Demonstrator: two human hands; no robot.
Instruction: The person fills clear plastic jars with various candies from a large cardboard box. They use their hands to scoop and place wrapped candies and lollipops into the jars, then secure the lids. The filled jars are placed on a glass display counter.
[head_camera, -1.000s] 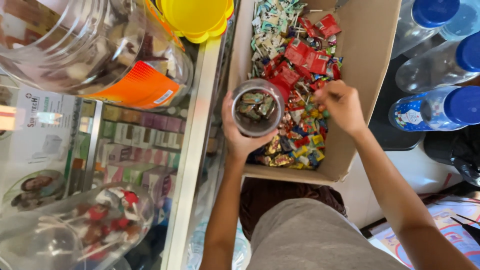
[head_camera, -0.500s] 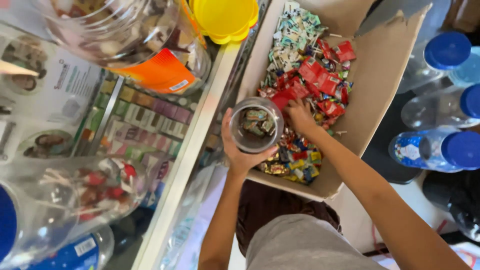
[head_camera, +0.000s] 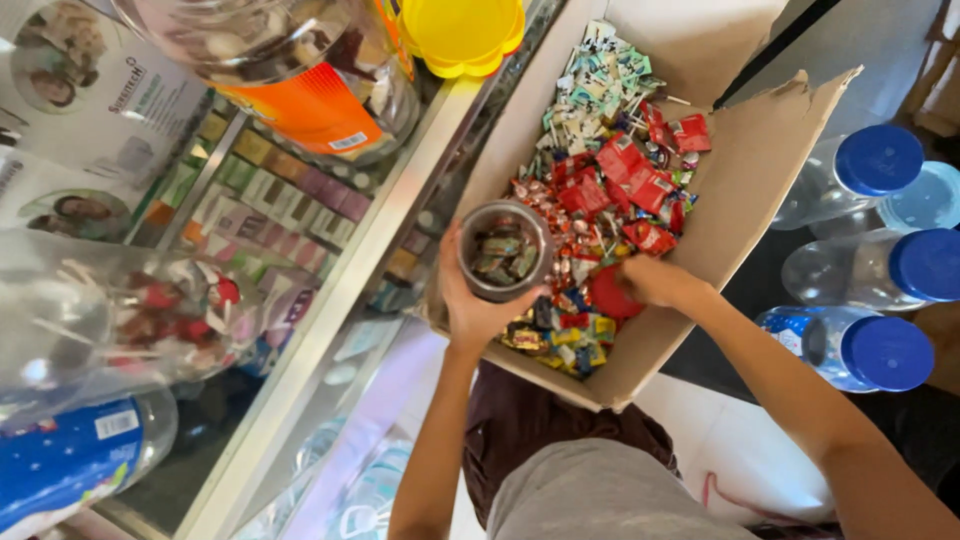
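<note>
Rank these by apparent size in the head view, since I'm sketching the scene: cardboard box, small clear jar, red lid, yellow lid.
1. cardboard box
2. yellow lid, cut off by the frame edge, so unsure
3. small clear jar, in the left hand
4. red lid, by the right hand

My right hand now sits lower in the cardboard box than a second ago: it has left the red packets near the middle and rests among the mixed sweets at the near end, its fingers on a round red lid. That lid is not to be seen in either earlier picture. My left hand has tipped the small clear jar a little away from the right hand, so a gap shows between jar and fingers where half a second ago they touched. My head has swung right too, so I see more of the box's torn flap and the blue-capped bottles.
</note>
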